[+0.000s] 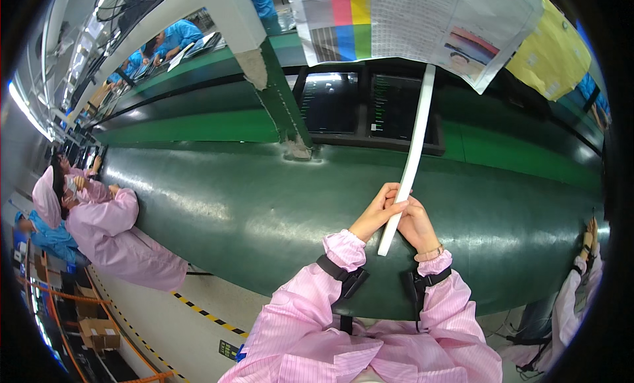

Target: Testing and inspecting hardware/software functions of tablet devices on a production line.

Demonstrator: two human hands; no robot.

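Note:
A long, narrow white strip [417, 135] slants up and away from me over the green table, its near end low between my wrists. Its far end reaches the lower edge of the hanging printed sheets, which may hide more of it. My left hand [378, 212] closes its fingers on the strip near the lower end. Just to the right, my right hand [417, 223] meets the left, its fingers curled against the strip and partly hidden behind it. Both wrists wear black straps with small devices.
The green table [264, 218] curves across the view. Behind it stand two dark screens [330, 102] in a frame, beside a green post [281, 92]. Printed sheets [422, 26] and a yellow sheet [555, 52] hang above. People in pink [105, 214] sit left; another person's hand [589, 234] is far right.

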